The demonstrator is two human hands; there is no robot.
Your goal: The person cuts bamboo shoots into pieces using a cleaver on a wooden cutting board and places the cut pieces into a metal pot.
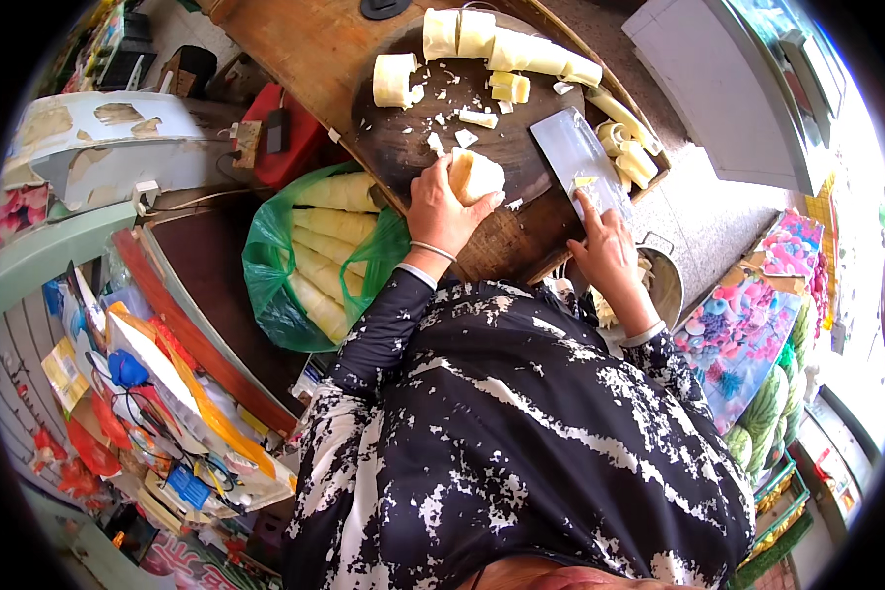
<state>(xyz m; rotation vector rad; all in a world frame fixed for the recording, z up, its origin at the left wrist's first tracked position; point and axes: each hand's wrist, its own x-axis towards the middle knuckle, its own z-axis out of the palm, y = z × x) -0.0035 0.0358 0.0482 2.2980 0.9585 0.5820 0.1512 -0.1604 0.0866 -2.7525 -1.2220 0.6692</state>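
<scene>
My left hand (445, 214) holds a pale, cut chunk of peeled bamboo shoot (476, 175) at the near side of a round, dark wooden chopping board (413, 158). To its right, my right hand (606, 247) is on a cleaver (571, 151) with a broad metal blade. Its index finger lies along the blade beside a small yellow scrap, and the handle is hidden under the hand. Thick cut bamboo shoot sections (476, 33) line the far side of the board. Another section (393, 81) stands at the left, with a yellowish piece (509, 87) and white scraps between.
A green plastic bag (265, 287) of whole peeled shoots (332, 228) sits left of the wooden table (295, 44). Curled sheaths (634, 158) lie along its right edge. A metal pot (667, 276) stands below my right arm. Watermelons (767, 402) are farther right.
</scene>
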